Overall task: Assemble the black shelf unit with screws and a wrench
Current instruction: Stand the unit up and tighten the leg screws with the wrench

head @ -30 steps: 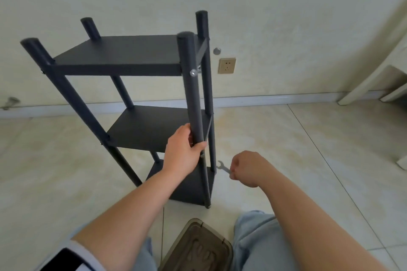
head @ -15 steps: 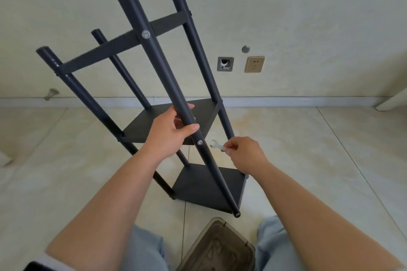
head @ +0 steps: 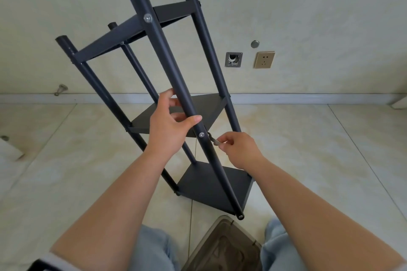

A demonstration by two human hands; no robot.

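The black shelf unit (head: 167,66) with three shelves and four round posts leans toward me, its near foot on the tiled floor. My left hand (head: 170,126) grips the nearest post just above the middle shelf. A silver screw head (head: 201,134) shows on that post right below my thumb. My right hand (head: 239,149) pinches a small metal wrench (head: 214,140), whose head sits behind the post at that screw. Another screw head (head: 147,18) shows at the top shelf joint.
A translucent brown plastic box (head: 222,246) sits on the floor between my knees in light jeans. The wall behind carries a socket (head: 264,59), an open wall box (head: 233,59) and a skirting board (head: 308,98). Pale tiled floor (head: 308,149) spreads on both sides.
The shelf has tipped from upright toward me. My right hand has lifted the wrench from near the floor up to the middle-shelf screw on the near post. My left hand keeps its grip.
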